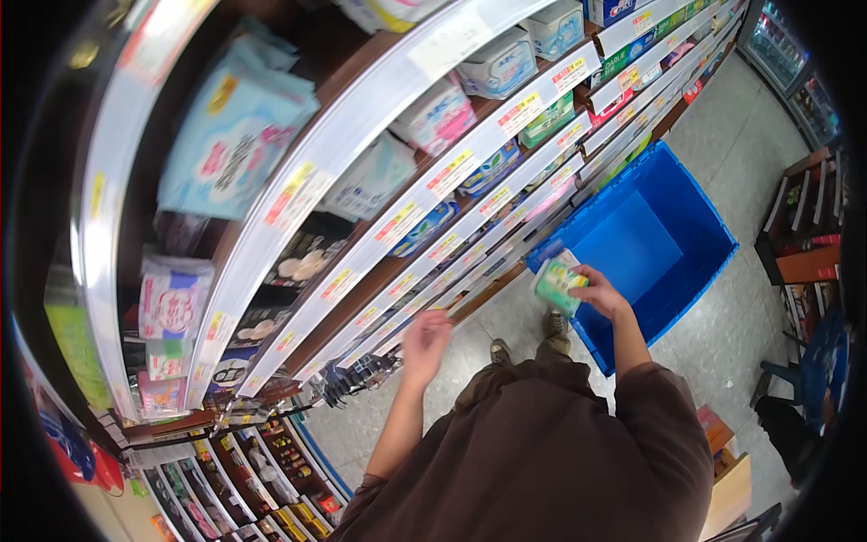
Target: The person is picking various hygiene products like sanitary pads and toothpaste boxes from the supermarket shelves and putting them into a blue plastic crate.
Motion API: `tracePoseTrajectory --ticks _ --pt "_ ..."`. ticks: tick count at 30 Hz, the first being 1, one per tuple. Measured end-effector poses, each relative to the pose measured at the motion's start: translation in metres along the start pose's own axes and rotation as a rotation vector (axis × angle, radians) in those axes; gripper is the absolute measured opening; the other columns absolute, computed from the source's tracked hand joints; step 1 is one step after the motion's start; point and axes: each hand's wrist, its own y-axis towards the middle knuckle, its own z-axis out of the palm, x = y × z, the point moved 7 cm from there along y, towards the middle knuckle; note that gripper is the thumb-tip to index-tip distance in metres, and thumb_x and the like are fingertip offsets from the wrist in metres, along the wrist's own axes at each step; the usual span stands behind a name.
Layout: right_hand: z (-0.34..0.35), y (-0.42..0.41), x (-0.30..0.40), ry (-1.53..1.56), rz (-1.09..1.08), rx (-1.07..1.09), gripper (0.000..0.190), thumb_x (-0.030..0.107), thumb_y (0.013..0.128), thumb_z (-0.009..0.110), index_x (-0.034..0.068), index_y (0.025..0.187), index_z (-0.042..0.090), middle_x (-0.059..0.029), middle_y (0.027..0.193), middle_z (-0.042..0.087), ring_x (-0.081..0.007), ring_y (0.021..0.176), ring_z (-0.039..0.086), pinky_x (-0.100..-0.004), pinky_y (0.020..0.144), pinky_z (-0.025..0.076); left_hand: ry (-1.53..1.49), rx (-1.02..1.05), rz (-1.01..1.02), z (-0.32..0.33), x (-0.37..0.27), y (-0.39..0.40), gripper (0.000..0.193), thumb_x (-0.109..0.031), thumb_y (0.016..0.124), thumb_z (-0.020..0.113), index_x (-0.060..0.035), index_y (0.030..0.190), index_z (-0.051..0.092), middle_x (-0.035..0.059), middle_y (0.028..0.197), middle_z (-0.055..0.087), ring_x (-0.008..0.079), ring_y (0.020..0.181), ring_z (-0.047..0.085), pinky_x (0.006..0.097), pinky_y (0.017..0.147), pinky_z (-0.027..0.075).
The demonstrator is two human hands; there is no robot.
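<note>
In my right hand (pixel 601 293) is a green and yellow plastic-wrapped packet (pixel 558 286), gripped at its right side. It is slightly blurred, and a small white piece shows behind its upper edge. Hand and packet are over the near left corner of a large blue plastic tote (pixel 626 234) on the floor. My left hand (pixel 427 344), blurred by motion, hovers beside the lower shelf edges with its fingers loosely bent and apart. Nothing shows in it. Packs of sanitary pads (pixel 437 115) fill parts of the shelves in front of me.
Shelf rails with price tags (pixel 450 173) run along my left and front. A light blue pack (pixel 237 135) sits on an upper shelf. Beyond the tote stand a glass-door drinks cooler (pixel 779 47) and a dark rack (pixel 799 203). A blue stool (pixel 786 376) is at right.
</note>
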Motion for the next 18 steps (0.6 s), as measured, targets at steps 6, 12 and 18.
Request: tracePoseTrajectory --ticks 6,12,18 --pt "0.204 -0.05 0.032 -0.321 -0.212 0.515 0.058 0.004 0.074 0.084 0.008 0.124 0.056 -0.003 0.122 0.059 -0.0158 0.117 0.055 -0.0323 0.095 0.049 -0.301 0.621 -0.316 0.017 0.032 -0.033 0.062 -0.014 0.091 0.07 -0.0008 0.144 0.042 0.0076 0.128 0.06 0.0136 0.109 0.059 0.0284 0.092 0.048" --pt "0.292 -0.077 0.05 -0.284 -0.644 0.217 0.068 0.008 0.076 0.084 0.007 0.134 0.049 -0.0057 0.12 0.059 -0.0163 0.108 0.059 -0.0324 0.092 0.05 -0.369 0.29 -0.197 -0.086 0.015 -0.041 0.062 -0.011 0.088 0.072 0.001 0.142 0.043 0.008 0.127 0.061 0.0161 0.113 0.059 0.0302 0.099 0.046" --pt "0.27 -0.063 -0.033 -0.274 -0.566 -0.064 0.054 0.005 0.078 0.081 0.006 0.124 0.053 -0.0042 0.106 0.061 -0.0086 0.082 0.059 -0.0247 0.072 0.051 -0.134 -0.037 0.177 -0.171 -0.028 0.002 0.055 -0.01 0.081 0.081 0.0025 0.128 0.055 0.0124 0.124 0.062 0.0186 0.111 0.06 0.0331 0.1 0.045"
